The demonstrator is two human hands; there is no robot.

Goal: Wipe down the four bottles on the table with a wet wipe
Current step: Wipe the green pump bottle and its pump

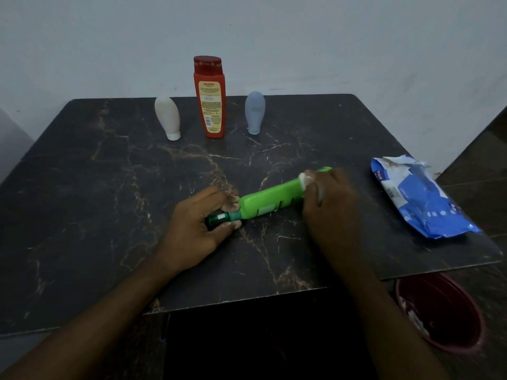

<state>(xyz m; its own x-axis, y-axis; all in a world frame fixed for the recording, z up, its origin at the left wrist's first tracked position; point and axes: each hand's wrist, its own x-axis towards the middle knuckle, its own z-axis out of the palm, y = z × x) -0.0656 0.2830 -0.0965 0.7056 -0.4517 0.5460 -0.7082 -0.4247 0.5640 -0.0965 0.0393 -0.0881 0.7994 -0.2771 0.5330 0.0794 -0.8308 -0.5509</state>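
Observation:
A green bottle (270, 197) lies on its side in the middle of the dark marble table (109, 187). My left hand (197, 226) pinches its dark green cap end. My right hand (327, 200) grips a white wet wipe (305, 180) pressed round the bottle's far end. Along the back stand three more bottles: a white one (168, 117) on its cap, a tall red one (210, 97), and a pale blue one (255, 112) on its cap.
A blue and white wet wipe pack (419, 197) lies open at the table's right edge. Below the right front corner, on the floor, stands a red bin (444, 314) with used wipes inside. A pale wall rises behind the table.

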